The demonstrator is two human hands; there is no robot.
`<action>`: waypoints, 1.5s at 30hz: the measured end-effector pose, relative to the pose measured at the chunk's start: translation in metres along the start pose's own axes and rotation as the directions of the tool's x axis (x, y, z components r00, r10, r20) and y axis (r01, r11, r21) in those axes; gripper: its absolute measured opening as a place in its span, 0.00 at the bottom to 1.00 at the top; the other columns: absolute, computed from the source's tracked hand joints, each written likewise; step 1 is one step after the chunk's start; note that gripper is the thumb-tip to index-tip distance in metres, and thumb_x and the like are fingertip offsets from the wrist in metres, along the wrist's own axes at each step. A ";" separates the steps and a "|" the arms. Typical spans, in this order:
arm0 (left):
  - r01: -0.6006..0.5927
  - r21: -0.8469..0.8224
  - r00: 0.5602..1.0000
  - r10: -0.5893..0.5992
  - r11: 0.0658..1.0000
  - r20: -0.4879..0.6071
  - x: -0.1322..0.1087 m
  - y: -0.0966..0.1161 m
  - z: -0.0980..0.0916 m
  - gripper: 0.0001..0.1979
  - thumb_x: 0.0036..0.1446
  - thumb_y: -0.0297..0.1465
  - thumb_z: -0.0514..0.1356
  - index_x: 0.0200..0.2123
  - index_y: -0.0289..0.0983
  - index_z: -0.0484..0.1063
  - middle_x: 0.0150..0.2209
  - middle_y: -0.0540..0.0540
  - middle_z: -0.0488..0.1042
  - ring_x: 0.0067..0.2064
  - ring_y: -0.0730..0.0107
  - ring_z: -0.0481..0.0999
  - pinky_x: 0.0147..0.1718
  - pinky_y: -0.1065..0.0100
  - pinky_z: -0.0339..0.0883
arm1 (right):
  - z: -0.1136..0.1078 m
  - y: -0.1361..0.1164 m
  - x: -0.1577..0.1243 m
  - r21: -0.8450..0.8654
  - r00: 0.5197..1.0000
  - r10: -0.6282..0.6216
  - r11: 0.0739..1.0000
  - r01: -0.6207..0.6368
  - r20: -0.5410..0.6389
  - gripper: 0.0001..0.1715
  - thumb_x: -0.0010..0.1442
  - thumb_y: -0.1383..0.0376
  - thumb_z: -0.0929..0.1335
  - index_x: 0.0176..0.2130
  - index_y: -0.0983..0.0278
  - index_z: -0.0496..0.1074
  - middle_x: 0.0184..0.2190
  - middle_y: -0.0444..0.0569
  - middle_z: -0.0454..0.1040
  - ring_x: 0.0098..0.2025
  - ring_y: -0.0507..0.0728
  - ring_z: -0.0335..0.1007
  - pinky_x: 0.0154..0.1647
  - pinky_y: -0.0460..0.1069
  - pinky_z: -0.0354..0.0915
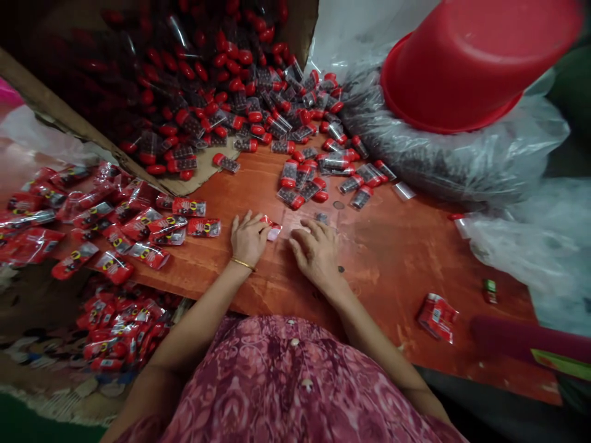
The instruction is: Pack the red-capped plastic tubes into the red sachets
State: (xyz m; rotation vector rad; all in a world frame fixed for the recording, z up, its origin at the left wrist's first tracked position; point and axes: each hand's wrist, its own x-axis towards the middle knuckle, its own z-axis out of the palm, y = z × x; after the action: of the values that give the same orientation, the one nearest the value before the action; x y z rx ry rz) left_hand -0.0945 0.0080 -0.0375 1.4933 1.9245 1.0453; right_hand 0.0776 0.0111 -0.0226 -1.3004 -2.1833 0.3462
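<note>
Red packet [274, 232] is flat on the red-brown table [392, 252], front and centre, partly under the left hand [249, 239]. Left thumb and fingertips are on it; can't tell if it's pinched or just pressed down. Right hand [316, 251] is just beside it, fingers parted and loosely curled, low over the table; contact with the surface unclear. Red-capped tubes [289, 178] lie beyond both hands, spilling from the tipped cardboard box [60, 112]. Filled packets [148, 227] are heaped left of the left hand. Single packet [438, 317] sits well off to the right. Red bucket [462, 67] is upside down on a clear plastic bag [443, 161], far right.
</note>
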 end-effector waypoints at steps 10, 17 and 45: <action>-0.039 -0.298 0.999 0.027 0.954 -0.043 -0.011 0.038 0.004 0.05 0.49 0.33 0.62 0.30 0.44 0.77 0.49 0.45 0.74 0.57 0.60 0.65 0.59 0.57 0.47 | 0.013 -0.001 0.019 0.660 0.923 0.369 0.668 -0.344 0.108 0.20 0.52 0.48 0.66 0.25 0.63 0.67 0.19 0.42 0.66 0.21 0.50 0.59 0.22 0.46 0.57; 0.309 -0.518 0.949 -0.228 0.798 0.215 -0.004 0.033 0.018 0.11 0.46 0.37 0.63 0.32 0.36 0.75 0.23 0.48 0.74 0.23 0.72 0.71 0.25 0.73 0.64 | 0.019 0.014 0.016 0.625 0.894 0.419 0.658 -0.419 0.159 0.25 0.57 0.49 0.61 0.19 0.62 0.64 0.14 0.41 0.61 0.18 0.50 0.55 0.19 0.46 0.51; 0.473 -0.798 0.839 -0.466 0.373 0.280 -0.014 0.062 0.006 0.18 0.27 0.39 0.71 0.21 0.33 0.74 0.21 0.51 0.74 0.23 0.78 0.69 0.24 0.75 0.61 | -0.016 0.021 0.017 0.469 0.992 0.125 0.876 -0.115 0.008 0.19 0.63 0.62 0.56 0.31 0.65 0.71 0.28 0.49 0.73 0.30 0.54 0.67 0.33 0.50 0.64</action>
State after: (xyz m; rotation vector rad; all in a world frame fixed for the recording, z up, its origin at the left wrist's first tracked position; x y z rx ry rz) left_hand -0.0496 0.0031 0.0078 0.3211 1.2939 1.3722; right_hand 0.0961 0.0350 -0.0139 -1.1521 -1.8414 0.8483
